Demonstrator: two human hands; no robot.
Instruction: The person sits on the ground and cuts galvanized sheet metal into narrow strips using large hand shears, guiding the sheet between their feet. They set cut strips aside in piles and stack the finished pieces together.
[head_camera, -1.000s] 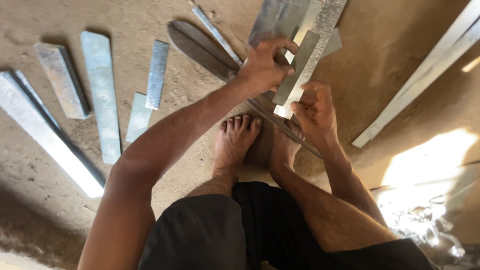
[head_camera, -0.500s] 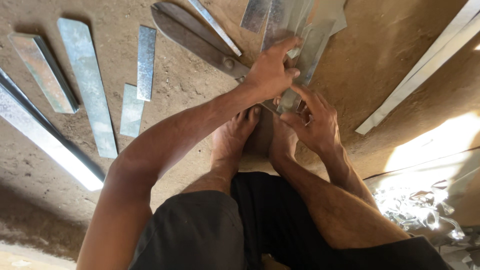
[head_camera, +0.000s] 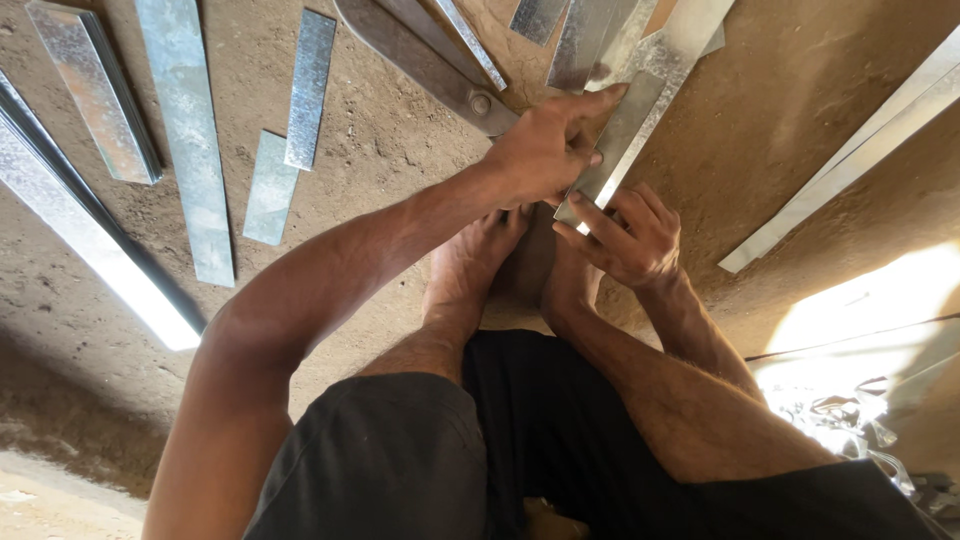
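Head view: a long, narrow galvanized metal strip (head_camera: 640, 120), shiny and mottled grey, runs diagonally above the bare feet (head_camera: 510, 265) on the dirt floor (head_camera: 400, 170). The left hand (head_camera: 545, 150) lies curled over the strip's lower part beside the large shears (head_camera: 430, 65). The right hand (head_camera: 630, 240) pinches the strip's near end with closed fingers. Compared with half a second earlier, the strip's lower part shows more fully and the left fingers extend along it.
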